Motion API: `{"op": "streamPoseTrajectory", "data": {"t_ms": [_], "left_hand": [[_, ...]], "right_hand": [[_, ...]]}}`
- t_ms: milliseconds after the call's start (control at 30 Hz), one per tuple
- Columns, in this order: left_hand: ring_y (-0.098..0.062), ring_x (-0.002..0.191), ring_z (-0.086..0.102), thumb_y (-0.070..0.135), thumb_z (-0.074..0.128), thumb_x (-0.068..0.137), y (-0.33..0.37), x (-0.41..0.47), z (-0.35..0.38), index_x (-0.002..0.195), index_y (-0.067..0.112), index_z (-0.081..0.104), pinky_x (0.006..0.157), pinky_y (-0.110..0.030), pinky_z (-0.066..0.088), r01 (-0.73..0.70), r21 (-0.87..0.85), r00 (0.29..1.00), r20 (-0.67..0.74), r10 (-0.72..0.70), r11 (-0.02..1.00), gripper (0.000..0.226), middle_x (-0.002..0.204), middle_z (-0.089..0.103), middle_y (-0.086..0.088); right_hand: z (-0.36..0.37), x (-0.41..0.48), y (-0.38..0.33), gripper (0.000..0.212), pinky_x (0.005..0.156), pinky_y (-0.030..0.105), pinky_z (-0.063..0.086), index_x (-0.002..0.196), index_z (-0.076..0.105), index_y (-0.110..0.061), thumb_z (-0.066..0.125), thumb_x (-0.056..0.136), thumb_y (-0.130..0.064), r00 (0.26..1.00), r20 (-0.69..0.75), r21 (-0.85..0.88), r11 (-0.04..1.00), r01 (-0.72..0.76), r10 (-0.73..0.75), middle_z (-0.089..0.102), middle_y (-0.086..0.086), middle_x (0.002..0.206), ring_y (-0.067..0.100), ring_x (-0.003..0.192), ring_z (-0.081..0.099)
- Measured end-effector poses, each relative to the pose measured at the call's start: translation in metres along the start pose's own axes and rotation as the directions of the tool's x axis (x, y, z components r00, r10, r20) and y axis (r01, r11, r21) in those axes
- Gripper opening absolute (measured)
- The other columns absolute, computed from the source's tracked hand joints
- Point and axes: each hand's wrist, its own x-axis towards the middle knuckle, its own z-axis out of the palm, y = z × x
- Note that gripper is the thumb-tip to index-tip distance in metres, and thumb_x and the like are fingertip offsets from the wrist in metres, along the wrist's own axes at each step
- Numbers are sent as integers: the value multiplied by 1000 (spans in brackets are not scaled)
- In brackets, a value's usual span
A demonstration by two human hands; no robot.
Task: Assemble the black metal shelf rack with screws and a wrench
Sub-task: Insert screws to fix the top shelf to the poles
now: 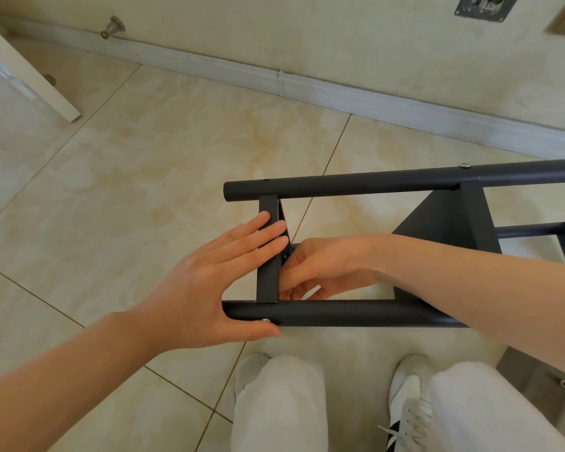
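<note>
Shelf rack [340,313], matte black metal, lies on glossy floor tiles [144,158]: 2 round tubes [340,187], 1 flat crossbar [268,278]. Left hand [193,282] presses spread on the crossbar; right hand [327,265] curls behind it, grip unclear.

Single head view: wide-angle, facing forward and steeply down, close above rack [340,313] on floor [144,177], wall [307,34] beyond.

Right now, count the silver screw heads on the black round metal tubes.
2. One silver screw head atop the far black tube; another screw head on the near tube beside the left hand. Hands may hide more.
</note>
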Motion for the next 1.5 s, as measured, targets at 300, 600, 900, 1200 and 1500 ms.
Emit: {"op": "streamPoseTrajectory", "data": {"t_ms": [300, 600, 900, 1200, 1500], "left_hand": [[-18, 153, 21, 63, 72, 78, 2, -4, 2, 150, 11, 41, 122, -36, 26, -9, 14, 1000, -12, 9, 1000, 95, 161, 33, 3], [-21, 153, 22, 62, 73, 79, 7, -11, 6, 149, 9, 42, 123, -34, 25, -25, 28, 999, -28, 25, 999, 93, 161, 34, 0], [-23, 152, 22, 63, 71, 81, 10, -15, 8, 149, 8, 42, 123, -35, 25, -35, 45, 999, -28, 36, 998, 91, 160, 35, -3], [-22, 152, 22, 63, 69, 82, 11, -15, 8, 148, 7, 42, 123, -30, 23, -23, 36, 999, -30, 24, 999, 90, 160, 35, -4], [-22, 153, 21, 61, 70, 81, 9, -13, 8, 150, 8, 40, 122, -29, 23, -18, 28, 999, -27, 19, 999, 92, 161, 33, -2]], "right_hand": [[3, -1, 1, 21, 90, 33, 54, 109, 72, -4, 65, 93, -17, 1000, 14, 35, 999, -7, 7, 71, 7, 102, 19, 93, 62], [14, 2, 6, 34, 95, 35, 52, 116, 68, -2, 67, 91, -25, 999, 8, 25, 999, -34, 33, 70, 7, 105, 17, 92, 62], [16, 1, 7, 23, 85, 32, 51, 105, 73, -8, 68, 88, -22, 997, 7, 4, 997, -80, 80, 71, 3, 94, 16, 88, 62], [12, -7, 2, 10, 88, 35, 48, 85, 75, -18, 67, 89, -13, 997, 33, 23, 997, -74, 74, 70, 2, 94, 18, 92, 59], [9, -4, -1, 20, 98, 42, 51, 103, 76, -13, 69, 87, -23, 994, 51, -3, 995, -101, 101, 71, 3, 100, 18, 95, 63]]}}
